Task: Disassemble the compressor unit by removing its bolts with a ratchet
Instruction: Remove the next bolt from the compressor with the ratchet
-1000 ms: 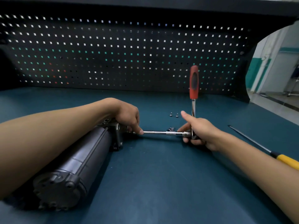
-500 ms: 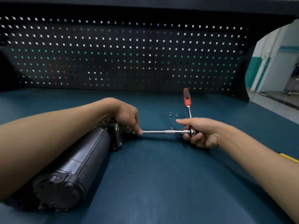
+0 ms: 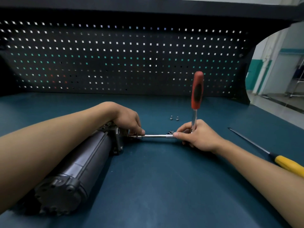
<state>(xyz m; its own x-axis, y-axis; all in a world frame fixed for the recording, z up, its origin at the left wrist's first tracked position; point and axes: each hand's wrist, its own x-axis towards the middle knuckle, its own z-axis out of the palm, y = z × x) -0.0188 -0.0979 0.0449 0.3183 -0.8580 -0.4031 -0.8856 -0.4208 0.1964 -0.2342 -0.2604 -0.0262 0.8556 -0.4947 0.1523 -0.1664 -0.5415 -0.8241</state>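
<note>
Red-handled ratchet upright; knurled chrome extension bar; ribbed cylindrical compressor.

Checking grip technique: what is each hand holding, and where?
Right hand grips the ratchet at its head; left hand pinches the extension bar near the compressor.

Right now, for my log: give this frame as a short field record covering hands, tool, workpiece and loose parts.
left hand: pinches the extension bar at its compressor end
right hand: grips the ratchet at its head, red handle pointing up
compressor unit: lying on its side on the bench
loose bolts: two, behind the bar
screwdriver: yellow-handled, lying to the right, untouched
</note>
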